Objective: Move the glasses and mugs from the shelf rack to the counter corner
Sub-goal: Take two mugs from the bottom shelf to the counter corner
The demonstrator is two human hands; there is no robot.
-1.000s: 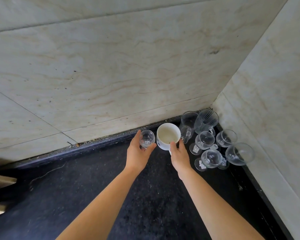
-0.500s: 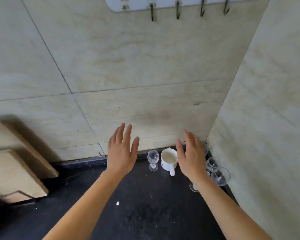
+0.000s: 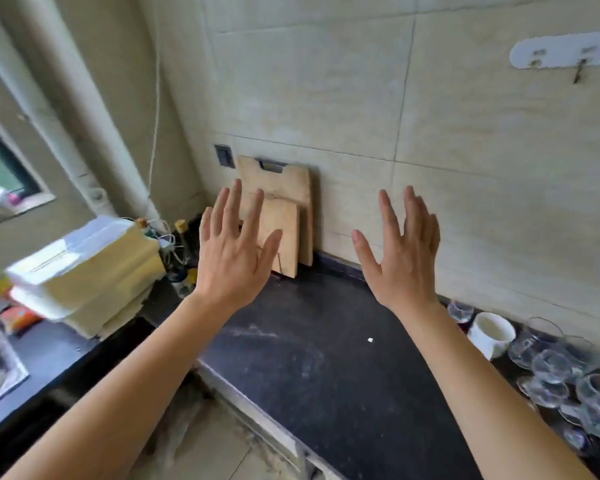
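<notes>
Speckled black counter (image 3: 309, 358); clear round glasses (image 3: 551, 372) beside white mug (image 3: 492, 332).

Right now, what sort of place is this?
Probably a home kitchen: pale wooden chopping boards lean on the tiled wall, a steel sink sits far left, clear glasses and a white mug stand on the black counter.

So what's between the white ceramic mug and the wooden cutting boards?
Head view: one small clear glass beside the white ceramic mug, then, where visible, bare black counter up to the wooden cutting boards.

head view, looking down, counter (image 3: 309, 358) near
</notes>
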